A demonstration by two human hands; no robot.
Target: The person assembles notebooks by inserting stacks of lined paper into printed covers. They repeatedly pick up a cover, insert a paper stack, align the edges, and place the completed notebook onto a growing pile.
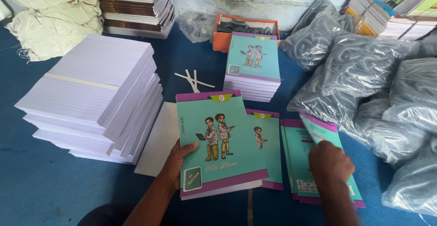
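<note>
My left hand [180,162] gripped a teal notebook [218,139] by its near left edge, thumb on top, above the blue floor [41,185]. My right hand [330,162] pinched a loose cover [314,128] off the right pile [302,162]; a weak pinch could drop it.

Left hand [175,164] grips a teal, purple-edged notebook [218,139] at its lower left corner. Right hand [330,162] lifts a cover sheet [314,128] off the cover pile [302,171] just right of that grip. Ruled paper stacks [91,94] lie left.
</note>
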